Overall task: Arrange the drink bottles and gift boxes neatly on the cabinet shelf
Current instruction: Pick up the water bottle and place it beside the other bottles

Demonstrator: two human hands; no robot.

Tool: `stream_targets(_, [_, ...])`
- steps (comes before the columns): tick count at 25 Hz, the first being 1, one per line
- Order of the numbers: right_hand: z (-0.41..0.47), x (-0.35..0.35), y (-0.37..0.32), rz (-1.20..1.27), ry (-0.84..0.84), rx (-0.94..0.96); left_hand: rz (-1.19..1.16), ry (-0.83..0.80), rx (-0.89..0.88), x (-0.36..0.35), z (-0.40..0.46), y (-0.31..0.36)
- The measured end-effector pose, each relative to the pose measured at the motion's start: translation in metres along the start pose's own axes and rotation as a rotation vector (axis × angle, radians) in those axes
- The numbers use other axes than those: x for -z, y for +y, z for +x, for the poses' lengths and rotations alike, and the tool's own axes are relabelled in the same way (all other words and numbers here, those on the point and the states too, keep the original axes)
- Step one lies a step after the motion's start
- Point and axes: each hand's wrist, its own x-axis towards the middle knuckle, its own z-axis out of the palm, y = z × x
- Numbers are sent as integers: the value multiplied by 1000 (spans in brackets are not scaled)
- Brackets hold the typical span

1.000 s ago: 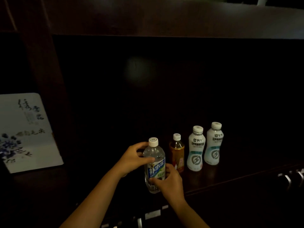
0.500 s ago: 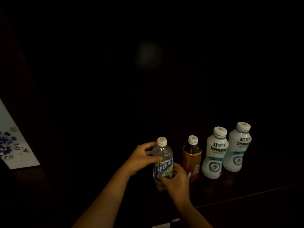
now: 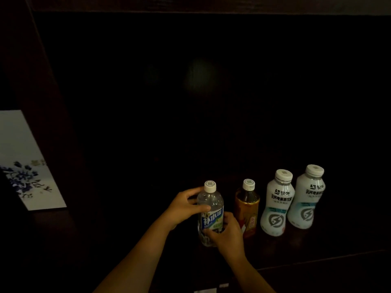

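My right hand (image 3: 227, 234) grips the clear water bottle (image 3: 210, 214) low and my left hand (image 3: 184, 206) clasps its shoulder, so I set it upright just left of the amber tea bottle (image 3: 247, 208), label forward, in line with the two white bottles (image 3: 293, 203) beyond.

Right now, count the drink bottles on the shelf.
4, in one row: clear bottle held by both hands, amber bottle beside it, then two white bottles rightward. Darkness may hide more.

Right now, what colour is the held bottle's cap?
White, on the clear plastic bottle; head view.
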Motion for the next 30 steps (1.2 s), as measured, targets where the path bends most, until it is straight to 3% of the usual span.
stream_targets(9, [-15, 24, -10, -18, -114, 41, 98, 150, -19, -9, -41, 11])
stream_targets(14, [-57, 32, -22, -86, -183, 164, 247, 154, -13, -4, -112, 12])
stream_targets(18, [-104, 24, -35, -238, -319, 315, 423, 129, 112, 20, -193, 3])
stream_targets(24, [-153, -6, -86, -366, -463, 514, 642, 321, 230, 86, -287, 8])
stream_targets(30, [-183, -72, -138, -342, -455, 598, 558, 519, 240, 154, -329, 2])
